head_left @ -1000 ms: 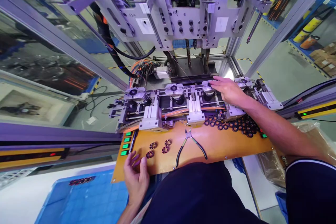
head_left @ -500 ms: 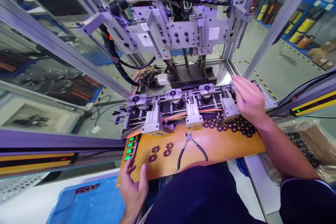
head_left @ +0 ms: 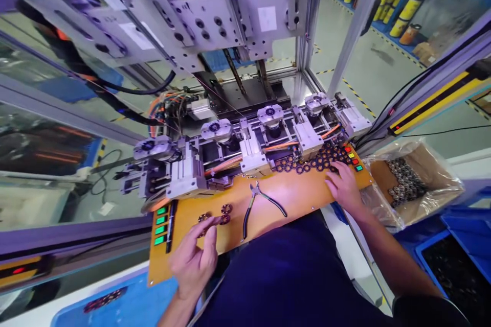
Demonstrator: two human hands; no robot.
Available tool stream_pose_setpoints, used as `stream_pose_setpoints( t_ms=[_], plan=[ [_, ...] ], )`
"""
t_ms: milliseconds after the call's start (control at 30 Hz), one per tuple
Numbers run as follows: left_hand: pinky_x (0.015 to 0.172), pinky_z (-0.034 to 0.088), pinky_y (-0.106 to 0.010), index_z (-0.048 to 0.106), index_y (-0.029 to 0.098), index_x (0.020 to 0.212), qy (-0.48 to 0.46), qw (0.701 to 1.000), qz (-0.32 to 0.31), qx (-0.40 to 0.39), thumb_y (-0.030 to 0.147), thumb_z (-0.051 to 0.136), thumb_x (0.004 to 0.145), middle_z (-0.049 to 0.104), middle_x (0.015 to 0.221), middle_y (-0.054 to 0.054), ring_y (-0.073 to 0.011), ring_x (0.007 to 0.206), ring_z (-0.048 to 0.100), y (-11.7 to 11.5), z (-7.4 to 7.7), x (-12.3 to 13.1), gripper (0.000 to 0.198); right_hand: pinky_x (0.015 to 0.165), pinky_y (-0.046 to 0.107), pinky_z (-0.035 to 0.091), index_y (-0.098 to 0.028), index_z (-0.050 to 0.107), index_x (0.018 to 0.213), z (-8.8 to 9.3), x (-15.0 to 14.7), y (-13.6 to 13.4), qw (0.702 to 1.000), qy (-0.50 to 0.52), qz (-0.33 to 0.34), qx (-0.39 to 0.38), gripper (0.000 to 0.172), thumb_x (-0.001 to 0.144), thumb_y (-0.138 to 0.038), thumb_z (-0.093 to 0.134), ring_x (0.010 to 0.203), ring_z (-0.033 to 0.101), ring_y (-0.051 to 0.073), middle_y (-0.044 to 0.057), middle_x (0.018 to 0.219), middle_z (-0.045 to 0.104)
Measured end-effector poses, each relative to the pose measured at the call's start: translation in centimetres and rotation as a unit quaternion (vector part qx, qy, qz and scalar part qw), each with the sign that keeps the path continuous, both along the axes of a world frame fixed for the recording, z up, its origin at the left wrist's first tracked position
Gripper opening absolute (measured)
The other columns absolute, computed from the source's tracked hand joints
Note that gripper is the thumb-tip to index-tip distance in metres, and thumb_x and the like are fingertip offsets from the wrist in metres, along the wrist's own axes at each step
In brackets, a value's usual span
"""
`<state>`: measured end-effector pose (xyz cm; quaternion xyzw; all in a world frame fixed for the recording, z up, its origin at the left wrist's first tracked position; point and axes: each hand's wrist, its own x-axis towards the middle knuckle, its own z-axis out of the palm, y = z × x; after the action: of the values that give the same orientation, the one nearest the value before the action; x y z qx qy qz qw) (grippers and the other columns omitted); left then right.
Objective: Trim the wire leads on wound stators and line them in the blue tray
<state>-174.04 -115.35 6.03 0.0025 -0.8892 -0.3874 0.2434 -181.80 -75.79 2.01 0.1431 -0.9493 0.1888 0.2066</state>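
My left hand (head_left: pixel 196 255) reaches over several small copper-wound rings (head_left: pixel 226 208) on the orange work plate (head_left: pixel 295 196). Its thumb and fingers are apart, and part of the rings lies hidden beneath them. To the right of these rings, a pair of cutting pliers (head_left: pixel 256 191) rests with its handles spread. My right hand (head_left: pixel 346 188) is low over the plate's right part, fingers stretched out. Its fingertips come close to a cluster of dark rings (head_left: pixel 307 162); whether they touch one I cannot tell.
Behind the plate runs a row of metal fixtures (head_left: pixel 270 112) under a large machine head (head_left: pixel 207 25). Green buttons (head_left: pixel 159 230) sit at the plate's left end, coloured buttons (head_left: pixel 352 156) at its right. A lined carton of metal parts (head_left: pixel 406 181) stands right; a blue tray (head_left: pixel 126 301) lies left.
My right hand has come down from the rightmost fixture to the dark rings. My left hand has moved from beside the green buttons over the copper-wound rings. The camera view has turned right.
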Motion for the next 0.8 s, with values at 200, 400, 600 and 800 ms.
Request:
stream_pose_setpoints(
  t_ms=[200, 400, 600, 800],
  plan=[
    [0.082, 0.057, -0.033, 0.071, 0.015, 0.104, -0.043, 0.997, -0.046, 0.033, 0.026, 0.063, 0.091, 0.077, 0.095, -0.009, -0.0207, 0.086, 0.074, 0.2, -0.2, -1.1, 0.019, 0.101, 0.060, 0.044, -0.015, 0.074, 0.094, -0.4, -2.3, -1.5, 0.998, -0.041, 0.016, -0.045, 0.018, 0.088, -0.010, 0.058, 0.129, 0.048, 0.038, 0.019, 0.130, 0.060],
    [0.083, 0.060, -0.032, 0.069, 0.016, 0.118, -0.213, 0.932, -0.255, 0.144, 0.033, 0.062, 0.091, 0.078, 0.102, -0.009, -0.0199, 0.088, 0.074, 3.7, 4.3, -3.4, 0.033, 0.094, 0.047, 0.056, -0.026, 0.072, 0.096, 5.7, 0.3, -5.9, 0.974, -0.045, 0.146, -0.165, 0.013, 0.092, -0.021, 0.061, 0.120, 0.058, 0.027, 0.009, 0.127, 0.061],
    [0.072, 0.060, -0.029, 0.073, 0.012, 0.111, -0.182, 0.893, -0.328, 0.248, 0.029, 0.066, 0.090, 0.077, 0.089, -0.009, -0.0184, 0.077, 0.072, 6.5, 8.4, -3.7, 0.028, 0.097, 0.047, 0.054, -0.035, 0.070, 0.106, 10.9, 3.1, -12.5, 0.879, -0.091, 0.292, -0.366, 0.031, 0.086, -0.011, 0.068, 0.123, 0.056, 0.028, 0.006, 0.134, 0.057],
    [0.086, 0.058, -0.031, 0.070, 0.017, 0.118, -0.013, 0.949, -0.286, 0.130, 0.019, 0.073, 0.086, 0.076, 0.105, -0.011, -0.0192, 0.095, 0.072, 5.8, 8.0, -2.4, 0.032, 0.099, 0.048, 0.051, -0.030, 0.070, 0.105, 10.5, 2.4, -13.9, 0.805, -0.224, 0.331, -0.439, 0.019, 0.091, -0.020, 0.064, 0.119, 0.060, 0.027, 0.009, 0.131, 0.061]
  ],
)
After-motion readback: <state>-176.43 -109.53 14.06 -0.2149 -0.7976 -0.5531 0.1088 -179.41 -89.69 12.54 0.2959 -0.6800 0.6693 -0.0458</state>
